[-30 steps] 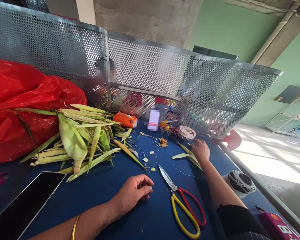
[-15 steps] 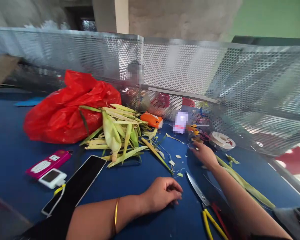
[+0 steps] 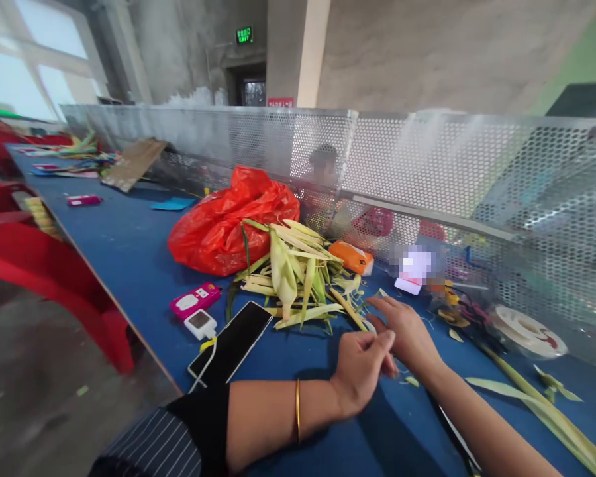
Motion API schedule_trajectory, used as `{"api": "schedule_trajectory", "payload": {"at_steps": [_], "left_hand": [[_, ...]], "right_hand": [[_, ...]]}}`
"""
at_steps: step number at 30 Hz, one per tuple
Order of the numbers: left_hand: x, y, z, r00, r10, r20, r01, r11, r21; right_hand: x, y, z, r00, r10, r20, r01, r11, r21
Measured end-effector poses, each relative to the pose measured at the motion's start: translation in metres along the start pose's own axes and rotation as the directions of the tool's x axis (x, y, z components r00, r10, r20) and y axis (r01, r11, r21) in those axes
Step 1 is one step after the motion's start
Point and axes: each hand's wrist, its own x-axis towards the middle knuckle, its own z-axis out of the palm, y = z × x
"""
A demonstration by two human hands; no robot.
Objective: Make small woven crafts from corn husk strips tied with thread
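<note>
Currently my left hand [image 3: 360,368], loosely closed, rests against my flat, open right hand [image 3: 404,334] beside pale green corn husks [image 3: 298,271]

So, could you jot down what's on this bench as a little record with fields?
Surface: blue table, with a perforated metal screen behind it
Left hand: fingers curled, close against the right hand; whether it holds anything is unclear
Right hand: fingers stretched out, beside the leaf pile
Behind the pile: red bag
Left of the hands: phone, pink power strip
Right of the hands: white spool
</note>
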Motion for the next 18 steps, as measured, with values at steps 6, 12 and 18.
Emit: {"api": "schedule_trajectory", "payload": {"at_steps": [6, 12, 18], "left_hand": [[0.009, 0.026, -0.004, 0.974, -0.040, -0.221, 0.001, 0.985, -0.175], [0.013, 0.029, -0.024, 0.928, 0.086, -0.362, -0.169, 0.964, -0.205], [0.009, 0.029, -0.036, 0.913, 0.273, -0.302, -0.306, 0.950, -0.066]], "right_hand": [[0.051, -0.035, 0.026, 0.983, -0.178, 0.052, 0.176, 0.983, 0.046], [0.093, -0.073, 0.076, 0.937, -0.346, 0.053, 0.331, 0.925, 0.187], [0.071, -0.047, 0.061, 0.969, -0.148, -0.200, 0.219, 0.886, 0.408]]}}
